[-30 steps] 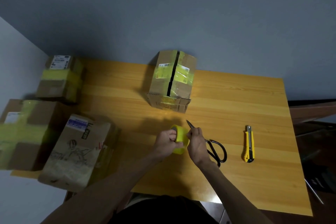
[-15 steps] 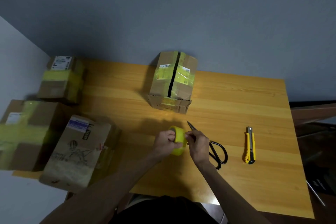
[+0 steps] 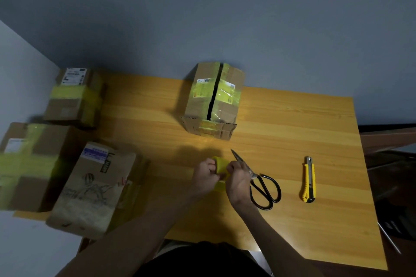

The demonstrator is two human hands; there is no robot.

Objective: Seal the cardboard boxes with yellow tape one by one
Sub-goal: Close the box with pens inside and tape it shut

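While my left hand (image 3: 206,177) grips the tape roll (image 3: 221,163) and my right hand (image 3: 238,183) pinches its rim: likely light, stiff ring, sticky film; hold through the core.

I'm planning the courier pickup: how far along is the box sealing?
Done, it seems: the back-left box and the far-left box wear yellow tape bands. In hand: the left hand and right hand hold the yellow tape roll, probably picking at its end. Left: the centre box shows a dark open top seam, and the front-left box shows no tape across its top.
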